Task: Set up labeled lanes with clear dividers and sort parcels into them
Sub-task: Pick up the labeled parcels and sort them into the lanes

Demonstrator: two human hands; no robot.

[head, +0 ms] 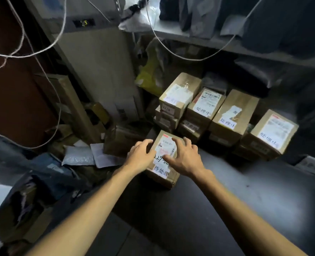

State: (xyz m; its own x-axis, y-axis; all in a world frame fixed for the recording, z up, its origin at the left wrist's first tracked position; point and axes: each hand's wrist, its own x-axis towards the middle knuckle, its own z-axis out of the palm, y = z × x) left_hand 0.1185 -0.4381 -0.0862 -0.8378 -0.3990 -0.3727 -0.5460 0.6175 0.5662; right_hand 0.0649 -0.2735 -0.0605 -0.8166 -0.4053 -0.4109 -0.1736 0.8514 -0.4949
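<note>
A small cardboard parcel (165, 174) with a shipping label and a handwritten white tag lies on the dark floor in the middle of the view. My left hand (141, 156) rests on its left edge, fingers curled over the top. My right hand (185, 157) lies spread on its top right, fingers apart. Behind it stands a row of stacked cardboard parcels under the shelf, three of them (205, 106) (232, 115) (274, 132) bearing handwritten white tags, and a fourth (178, 93) at the left end.
A metal shelf (199, 39) with grey and dark mailer bags hangs above the row. To the left lie a heap of poly bags (47, 174), a bubble mailer (78, 157) and loose boxes (123, 139). White cords (42, 50) dangle at the upper left. A yellow bag (149, 78) sits behind the boxes.
</note>
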